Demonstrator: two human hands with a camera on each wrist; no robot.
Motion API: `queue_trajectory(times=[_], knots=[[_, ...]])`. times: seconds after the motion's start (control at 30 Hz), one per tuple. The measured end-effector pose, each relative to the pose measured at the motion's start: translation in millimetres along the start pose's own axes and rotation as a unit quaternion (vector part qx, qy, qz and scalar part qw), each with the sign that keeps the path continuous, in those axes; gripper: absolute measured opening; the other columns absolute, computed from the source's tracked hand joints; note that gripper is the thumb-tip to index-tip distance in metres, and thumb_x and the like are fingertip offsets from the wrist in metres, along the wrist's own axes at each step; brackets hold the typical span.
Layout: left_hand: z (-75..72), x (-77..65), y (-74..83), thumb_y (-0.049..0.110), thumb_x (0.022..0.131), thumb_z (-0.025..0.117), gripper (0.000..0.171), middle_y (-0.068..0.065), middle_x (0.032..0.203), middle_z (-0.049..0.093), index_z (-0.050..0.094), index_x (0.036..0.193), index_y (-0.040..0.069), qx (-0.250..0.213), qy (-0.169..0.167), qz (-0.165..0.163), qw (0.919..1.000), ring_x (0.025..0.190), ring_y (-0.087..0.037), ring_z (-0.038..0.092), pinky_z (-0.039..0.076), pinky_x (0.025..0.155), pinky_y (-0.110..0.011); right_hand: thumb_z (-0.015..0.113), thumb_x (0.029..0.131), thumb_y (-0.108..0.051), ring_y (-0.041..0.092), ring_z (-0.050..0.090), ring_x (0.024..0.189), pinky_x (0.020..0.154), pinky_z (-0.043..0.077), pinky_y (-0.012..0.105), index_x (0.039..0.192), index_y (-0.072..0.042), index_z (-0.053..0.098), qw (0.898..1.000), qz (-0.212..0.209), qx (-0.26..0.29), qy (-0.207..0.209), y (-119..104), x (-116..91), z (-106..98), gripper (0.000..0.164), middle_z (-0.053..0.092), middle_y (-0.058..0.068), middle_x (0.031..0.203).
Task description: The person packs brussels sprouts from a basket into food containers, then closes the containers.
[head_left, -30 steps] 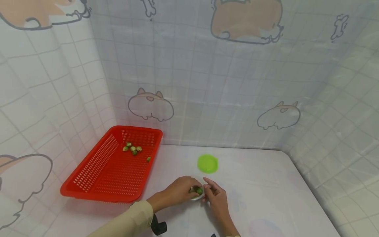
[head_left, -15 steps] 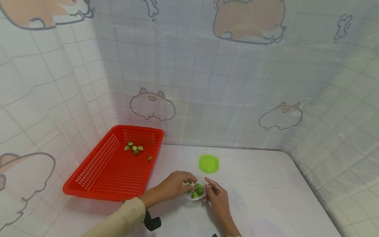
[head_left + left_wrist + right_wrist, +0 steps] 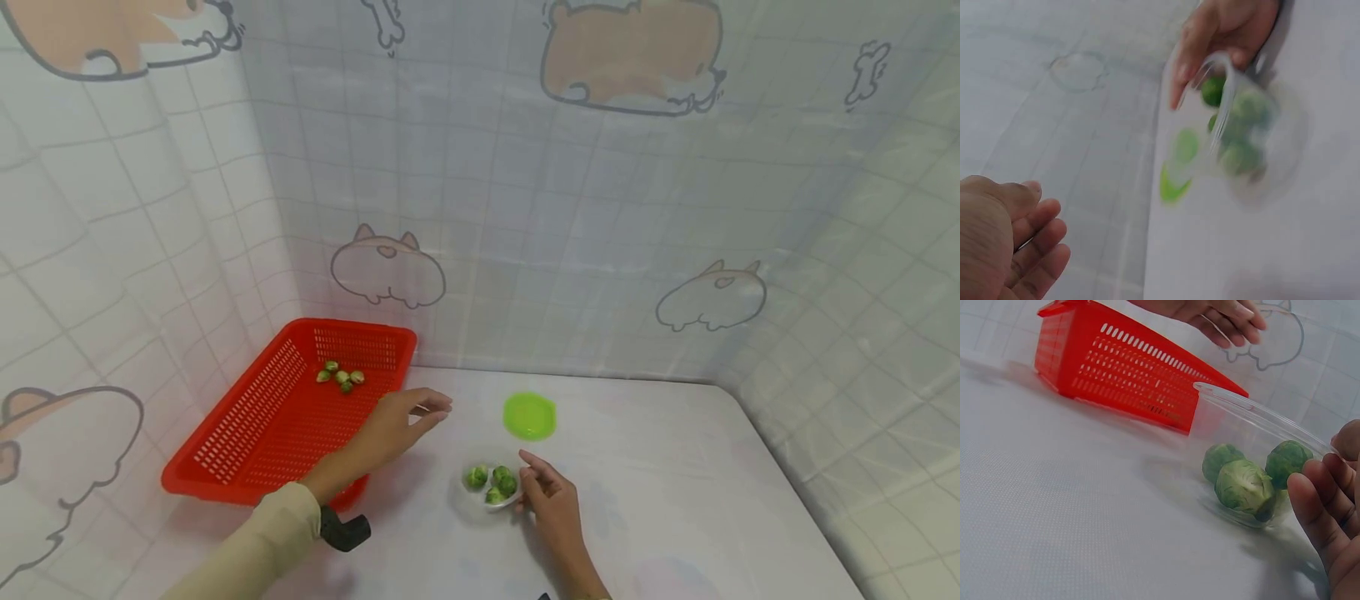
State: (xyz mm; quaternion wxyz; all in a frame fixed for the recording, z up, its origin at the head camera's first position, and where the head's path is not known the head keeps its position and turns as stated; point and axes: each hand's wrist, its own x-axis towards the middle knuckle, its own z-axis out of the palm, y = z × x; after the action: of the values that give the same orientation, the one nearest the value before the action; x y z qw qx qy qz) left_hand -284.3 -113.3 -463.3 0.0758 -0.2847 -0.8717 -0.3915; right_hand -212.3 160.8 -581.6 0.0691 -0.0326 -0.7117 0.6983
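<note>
The white desk (image 3: 660, 492) carries a clear plastic tub (image 3: 1225, 422); seen from that tub in the head view, a red perforated basket (image 3: 277, 442) sits at ten o'clock, a flat green disc (image 3: 529, 416) at one o'clock.

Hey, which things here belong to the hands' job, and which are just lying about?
Likely in the job:
clear round plastic container, right hand at its rim
red rectangular perforated plastic basket
round green Brussels sprouts, some in each

Probably just lying about:
bright green round plastic disc, untouched, possibly a lid
</note>
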Motion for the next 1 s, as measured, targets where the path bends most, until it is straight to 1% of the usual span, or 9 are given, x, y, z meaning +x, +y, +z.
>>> queue_trajectory(times=[0.17,0.27,0.4,0.47,0.57,0.6,0.7,0.83,1.0], knots=[[-25.0,-3.7,-16.4,0.026,0.095,0.072,0.023,0.003,0.112,0.074,0.071,0.117,0.021,-0.013,0.029,-0.017,0.9993,0.100,-0.013,0.069,0.058,0.089,-0.035,0.066,0.099,-0.021,0.016,0.064,0.065,0.061,0.059,0.030,0.133,-0.011,0.065,1.000,0.007,-0.003,0.000,0.1,0.8,-2.2,0.036,0.067,0.016,0.097],[-37.2,-5.9,-30.5,0.025,0.097,0.070,0.023,0.004,0.115,0.072,0.070,0.119,0.021,0.009,0.043,-0.035,0.9984,0.102,-0.014,0.068,0.058,0.090,-0.037,0.066,0.099,-0.022,0.017,0.064,0.065,0.062,0.059,0.030,0.134,-0.011,0.065,1.000,0.011,-0.001,-0.004,0.1,1.0,-3.2,0.036,0.067,0.016,0.098],[-50.8,-7.5,-52.3,0.023,0.099,0.067,0.026,0.002,0.115,0.073,0.069,0.123,0.015,0.047,0.048,-0.055,0.9962,0.102,-0.020,0.068,0.058,0.088,-0.042,0.066,0.099,-0.022,0.017,0.064,0.066,0.063,0.059,0.030,0.134,-0.012,0.065,1.000,0.014,-0.004,-0.003,0.9,0.4,-4.0,0.036,0.067,0.015,0.098],[-56.3,-7.7,-63.4,0.023,0.099,0.066,0.028,-0.001,0.117,0.073,0.068,0.124,0.012,0.060,0.044,-0.066,0.9951,0.103,-0.023,0.068,0.058,0.088,-0.045,0.066,0.099,-0.023,0.017,0.064,0.065,0.063,0.059,0.030,0.133,-0.012,0.065,1.000,0.015,-0.005,0.000,1.1,0.1,-4.0,0.036,0.067,0.014,0.096],[-62.5,-6.8,-81.2,0.020,0.099,0.066,0.028,-0.006,0.119,0.072,0.068,0.124,0.008,0.084,0.034,-0.069,0.9935,0.105,-0.027,0.068,0.057,0.088,-0.048,0.066,0.099,-0.022,0.017,0.064,0.065,0.062,0.059,0.030,0.134,-0.010,0.065,1.000,0.013,-0.001,0.001,1.7,0.2,-4.1,0.036,0.067,0.015,0.097],[-64.2,-6.2,-86.2,0.019,0.099,0.066,0.028,-0.008,0.119,0.072,0.068,0.124,0.007,0.089,0.028,-0.070,0.9932,0.106,-0.028,0.068,0.057,0.089,-0.049,0.065,0.099,-0.022,0.017,0.064,0.065,0.062,0.059,0.031,0.135,-0.008,0.064,1.000,0.009,-0.003,-0.001,1.9,0.1,-4.2,0.038,0.067,0.016,0.097],[-67.5,-3.8,-100.0,0.015,0.099,0.066,0.029,-0.011,0.120,0.071,0.067,0.125,0.004,0.099,0.008,-0.073,0.9924,0.108,-0.030,0.068,0.056,0.089,-0.050,0.065,0.100,-0.023,0.018,0.064,0.064,0.061,0.058,0.030,0.134,-0.009,0.064,1.000,0.005,-0.004,-0.001,2.5,0.6,-4.2,0.037,0.067,0.016,0.097],[-70.7,-0.1,-111.5,0.014,0.099,0.065,0.030,-0.013,0.121,0.070,0.066,0.127,0.004,0.101,-0.019,-0.087,0.9909,0.113,-0.032,0.066,0.055,0.093,-0.052,0.065,0.100,-0.023,0.018,0.064,0.065,0.061,0.058,0.029,0.132,-0.013,0.066,1.000,0.006,-0.007,0.000,2.7,1.5,-3.5,0.034,0.068,0.015,0.099],[-73.0,3.8,-119.6,0.012,0.098,0.067,0.032,-0.014,0.123,0.069,0.064,0.128,0.003,0.108,-0.040,-0.099,0.9884,0.117,-0.036,0.063,0.051,0.097,-0.055,0.064,0.100,-0.021,0.017,0.064,0.066,0.062,0.059,0.030,0.133,-0.013,0.066,1.000,0.007,-0.010,-0.004,3.0,2.1,-2.1,0.034,0.068,0.015,0.102]])
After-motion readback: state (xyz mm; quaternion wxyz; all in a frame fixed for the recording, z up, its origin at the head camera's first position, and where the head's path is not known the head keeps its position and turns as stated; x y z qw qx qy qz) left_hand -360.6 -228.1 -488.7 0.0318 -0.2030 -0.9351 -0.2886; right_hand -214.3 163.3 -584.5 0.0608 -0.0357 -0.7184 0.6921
